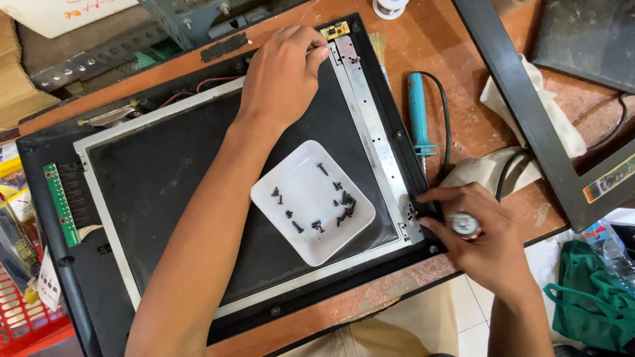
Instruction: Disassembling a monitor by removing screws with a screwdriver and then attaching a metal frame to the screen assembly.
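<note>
On the wooden counter (456, 79), a dark flat screen panel (198, 178) lies opened in its black casing. At its far corner the left hand (281, 76) presses fingers-down on the metal edge strip (374, 132); the right hand (479, 238), at the strip's near end, is closed around a silver-capped tool (465, 225). A white dish (311, 201) of black screws (340, 208) sits on the panel between them; a teal-handled soldering iron (419, 112) lies just beside the casing.
</note>
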